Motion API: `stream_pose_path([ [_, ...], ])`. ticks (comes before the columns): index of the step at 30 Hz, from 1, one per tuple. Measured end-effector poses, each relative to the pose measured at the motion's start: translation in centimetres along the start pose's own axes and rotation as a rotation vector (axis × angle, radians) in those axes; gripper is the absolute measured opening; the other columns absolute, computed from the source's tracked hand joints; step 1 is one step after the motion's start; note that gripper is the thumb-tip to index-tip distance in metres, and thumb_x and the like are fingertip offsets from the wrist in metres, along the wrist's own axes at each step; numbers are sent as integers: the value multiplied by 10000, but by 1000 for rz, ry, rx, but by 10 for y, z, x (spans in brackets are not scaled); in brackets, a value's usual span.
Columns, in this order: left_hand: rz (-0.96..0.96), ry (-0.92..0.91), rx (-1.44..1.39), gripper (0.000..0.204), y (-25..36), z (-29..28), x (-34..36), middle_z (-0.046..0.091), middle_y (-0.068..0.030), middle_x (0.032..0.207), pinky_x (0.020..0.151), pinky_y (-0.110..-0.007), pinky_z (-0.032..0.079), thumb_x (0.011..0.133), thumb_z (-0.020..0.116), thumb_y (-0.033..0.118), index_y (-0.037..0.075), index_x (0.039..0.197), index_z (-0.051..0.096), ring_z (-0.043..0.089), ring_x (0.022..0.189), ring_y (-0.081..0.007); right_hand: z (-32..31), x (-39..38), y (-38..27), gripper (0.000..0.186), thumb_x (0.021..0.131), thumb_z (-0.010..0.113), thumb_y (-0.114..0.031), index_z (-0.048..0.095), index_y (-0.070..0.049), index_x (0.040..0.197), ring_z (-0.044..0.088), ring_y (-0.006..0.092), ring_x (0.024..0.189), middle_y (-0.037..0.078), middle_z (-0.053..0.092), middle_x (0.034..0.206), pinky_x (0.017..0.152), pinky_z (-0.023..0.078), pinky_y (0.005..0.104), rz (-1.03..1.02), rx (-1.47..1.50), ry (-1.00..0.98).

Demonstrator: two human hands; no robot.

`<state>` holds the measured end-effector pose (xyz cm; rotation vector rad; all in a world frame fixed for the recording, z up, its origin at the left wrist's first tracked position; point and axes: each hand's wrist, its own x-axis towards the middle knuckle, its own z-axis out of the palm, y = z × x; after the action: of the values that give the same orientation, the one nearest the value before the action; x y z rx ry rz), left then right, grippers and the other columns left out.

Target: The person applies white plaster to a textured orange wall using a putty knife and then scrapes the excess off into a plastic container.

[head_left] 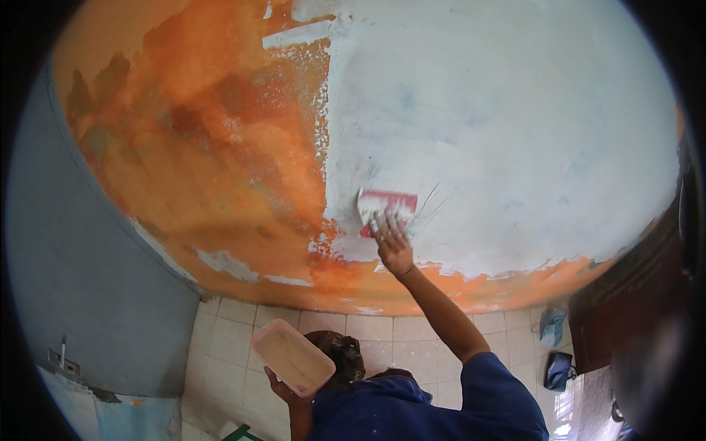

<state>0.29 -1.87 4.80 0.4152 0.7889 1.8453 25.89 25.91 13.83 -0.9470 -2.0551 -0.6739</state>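
Observation:
My right hand [394,241] presses a pink and white plastic putty spreader [390,198] flat against the wall, fingers spread over its back and smeared with white. Under and around it lies a coat of pale putty [500,147], with a few thin ridges just right of the blade. Low on the left, my left hand [285,389] holds a shallow pinkish rectangular tub [294,356] by its side and underneath. Pale residue coats the tub's inside; part of this hand is hidden behind it.
Bare orange wall [220,147] borders the putty on the left and below. A grey wall [103,242] meets it at the left corner. Tiled floor [235,331] runs below, with a dark object [342,349] beside the tub and a dark blue bag [559,371] at right.

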Motion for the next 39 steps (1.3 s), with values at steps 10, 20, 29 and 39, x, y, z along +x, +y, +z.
stream_pose_path([
  [10, -189, 355, -362, 1044, 29, 43, 1, 540, -135, 1153, 814, -392, 537, 443, 900, 396, 40, 1279, 386, 596, 988, -263, 1, -80, -41, 491, 741, 535, 23, 546, -12, 1231, 437, 336, 1270, 153, 530, 1295, 1069, 337, 482, 23, 155, -59],
  [20, -198, 50, -352, 620, -12, -16, 12, 427, -122, 1352, 956, -495, 421, 929, 379, 535, 113, 1382, 353, 486, 1159, -330, -45, -12, 36, 486, 731, 456, 127, 575, 16, 1189, 503, 379, 1197, 180, 570, 1235, 1016, 393, 481, 61, -94, 102],
  [29, -250, -2, -426, 671, -10, -16, 16, 392, -109, 1405, 1004, -505, 376, 904, 408, 585, 131, 1396, 357, 439, 1218, -336, -28, -104, -16, 498, 727, 484, 92, 552, -10, 1209, 493, 327, 1218, 151, 538, 1282, 1036, 389, 475, 65, 200, -93],
  [39, -166, 306, -242, 906, 17, 46, 1, 546, -148, 1146, 859, -458, 499, 558, 832, 438, 38, 1254, 413, 576, 1029, -319, 3, -2, 0, 543, 723, 465, 78, 526, -9, 1256, 431, 356, 1267, 173, 484, 1335, 1066, 336, 491, 34, 44, 29],
])
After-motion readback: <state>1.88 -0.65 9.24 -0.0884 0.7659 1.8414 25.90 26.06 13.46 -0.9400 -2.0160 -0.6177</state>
